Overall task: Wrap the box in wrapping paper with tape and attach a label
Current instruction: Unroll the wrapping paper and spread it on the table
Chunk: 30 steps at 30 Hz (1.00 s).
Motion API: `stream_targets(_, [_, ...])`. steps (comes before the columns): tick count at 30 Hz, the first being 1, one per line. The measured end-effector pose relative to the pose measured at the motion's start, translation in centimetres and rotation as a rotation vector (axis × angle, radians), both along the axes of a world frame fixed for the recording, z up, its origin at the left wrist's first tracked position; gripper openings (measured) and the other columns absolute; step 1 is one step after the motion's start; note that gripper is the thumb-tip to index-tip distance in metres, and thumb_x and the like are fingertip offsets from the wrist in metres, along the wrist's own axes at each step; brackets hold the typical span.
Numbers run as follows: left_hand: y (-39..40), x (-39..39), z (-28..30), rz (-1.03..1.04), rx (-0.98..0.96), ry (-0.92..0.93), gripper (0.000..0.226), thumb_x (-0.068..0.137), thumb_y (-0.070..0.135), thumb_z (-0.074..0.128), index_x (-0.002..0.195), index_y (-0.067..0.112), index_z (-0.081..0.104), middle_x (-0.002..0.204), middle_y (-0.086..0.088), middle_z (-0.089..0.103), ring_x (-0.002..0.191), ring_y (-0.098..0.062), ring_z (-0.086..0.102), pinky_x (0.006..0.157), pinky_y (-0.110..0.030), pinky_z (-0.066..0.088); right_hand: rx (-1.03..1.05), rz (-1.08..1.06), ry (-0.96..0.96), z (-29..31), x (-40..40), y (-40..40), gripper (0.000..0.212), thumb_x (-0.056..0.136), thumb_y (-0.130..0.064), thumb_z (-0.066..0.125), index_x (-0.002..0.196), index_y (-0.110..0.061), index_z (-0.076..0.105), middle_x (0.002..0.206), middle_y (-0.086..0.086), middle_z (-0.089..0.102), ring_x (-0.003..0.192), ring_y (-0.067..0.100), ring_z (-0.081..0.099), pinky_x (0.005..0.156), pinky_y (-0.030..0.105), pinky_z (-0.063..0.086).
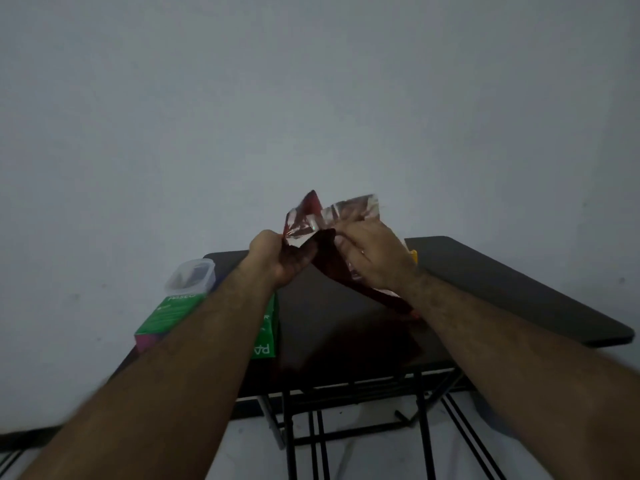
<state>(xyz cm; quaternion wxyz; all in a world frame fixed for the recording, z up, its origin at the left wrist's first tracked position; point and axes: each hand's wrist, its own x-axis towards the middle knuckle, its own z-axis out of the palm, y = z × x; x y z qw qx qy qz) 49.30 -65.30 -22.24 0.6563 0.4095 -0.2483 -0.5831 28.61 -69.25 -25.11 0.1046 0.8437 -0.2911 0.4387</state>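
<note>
Both hands pinch wrapping paper.

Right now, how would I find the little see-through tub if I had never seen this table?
Start at the dark table against the pale wall and go to its far left corner. A green box lies there, partly behind the person's left arm. The see-through tub sits on the box's far end: small, with rounded corners, a lid and something dark inside, the only clear thing there.

Dark folding table — green box, clear lidded container at left
</note>
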Motion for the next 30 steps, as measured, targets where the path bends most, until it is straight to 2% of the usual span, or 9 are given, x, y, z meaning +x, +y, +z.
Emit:
stream_targets(3, [0.2,0.0,0.3,-0.019,0.046,-0.165,0.036,0.099,-0.002,0.029,0.088,0.003,0.063,0.068,-0.008,0.067,0.05,-0.018,0.065,0.042,-0.023,0.052,0.278,0.011,-0.079,0.2,0.0,-0.1,0.037,0.107,-0.049,0.044,0.08,-0.032,0.063,0.079,-0.016,0.065,0.079,0.009,0.062,0.076,0.037,0.052])
stream_targets(6, [0.3,0.6,0.6,-0.121,0.104,-0.328,0.031,0.102,0.005,0.032,0.079,0.013,0.052,0.063,0.0,0.049,0.038,-0.01,0.047,0.04,-0.017,0.04,0.585,-0.001,-0.094,-0.2,0.2,-0.6,0.054,0.106,-0.065,0.033,0.131,-0.033,0.069,0.132,0.0,0.069,0.126,0.017,0.061,0.111,0.044,0.047])
stream_targets(8, [0.2,1.2,0.8,-0.167,0.113,-0.401,0.031,0.105,0.012,0.035,0.079,0.015,0.051,0.064,0.0,0.047,0.04,-0.009,0.042,0.041,-0.017,0.036,0.779,-0.072,-0.076,-0.3,0.2,-0.4,0.079,0.1,-0.078,0.02,0.161,-0.032,0.038,0.171,0.008,0.03,0.158,0.026,0.024,0.128,0.049,0.024])
stream_targets(10, [0.5,1.8,1.1,-0.202,0.096,-0.438,0.031,0.107,0.015,0.037,0.079,0.016,0.051,0.064,0.0,0.047,0.042,-0.01,0.038,0.042,-0.019,0.033,0.889,-0.061,-0.124,-0.5,0.6,-0.1,0.102,0.085,-0.094,0.012,0.167,-0.034,0.016,0.176,-0.002,0.009,0.163,0.025,0.003,0.127,0.057,0.021])
stream_targets(12, [0.6,2.5,1.4,-0.236,0.07,-0.454,0.033,0.107,0.018,0.037,0.078,0.017,0.052,0.064,0.0,0.043,0.044,-0.01,0.035,0.043,-0.02,0.03,0.953,-0.021,-0.289,-1.1,0.8,-0.9,0.118,0.075,-0.103,0.03,0.168,-0.034,0.007,0.173,-0.007,0.02,0.16,0.025,0.018,0.12,0.058,0.034])
stream_targets(16, [0.5,3.8,1.6,-0.235,0.009,-0.446,0.036,0.108,0.024,0.039,0.074,0.019,0.049,0.055,0.002,0.047,0.042,-0.01,0.033,0.044,-0.022,0.027,1.173,0.134,-0.454,-2.1,0.6,-2.8,0.066,0.079,-0.012,0.09,0.136,-0.008,0.057,0.117,0.006,0.071,0.112,0.033,0.073,0.09,0.053,0.062])
stream_targets(20, [0.8,4.6,1.6,-0.184,0.046,-0.467,0.036,0.105,0.018,0.043,0.075,0.012,0.062,0.063,-0.003,0.064,0.042,-0.014,0.056,0.044,-0.022,0.042,1.062,-0.001,-0.519,-0.9,1.1,-3.3,0.025,0.081,0.018,0.073,0.088,-0.006,0.074,0.087,0.015,0.074,0.077,0.025,0.075,0.07,0.039,0.066])
stream_targets(24, [0.7,5.3,1.2,-0.221,0.18,-0.654,0.02,0.093,0.015,0.047,0.08,0.011,0.061,0.071,-0.01,0.062,0.049,-0.025,0.06,0.05,-0.027,0.05,0.647,-0.26,-0.397,2.7,0.7,-5.1,0.026,0.08,0.003,0.078,0.091,-0.021,0.077,0.096,-0.004,0.075,0.09,0.014,0.069,0.077,0.025,0.056])
stream_targets(30, [-2.2,5.4,2.3,0.231,-0.044,-1.561,0.069,0.086,0.071,0.062,0.106,0.005,0.071,0.106,-0.014,0.072,0.093,-0.032,0.067,0.075,-0.035,0.051,0.374,-0.235,0.042,6.5,3.0,-7.2,0.038,0.081,0.005,0.076,0.113,-0.014,0.081,0.115,0.007,0.078,0.11,0.023,0.07,0.101,0.035,0.056])
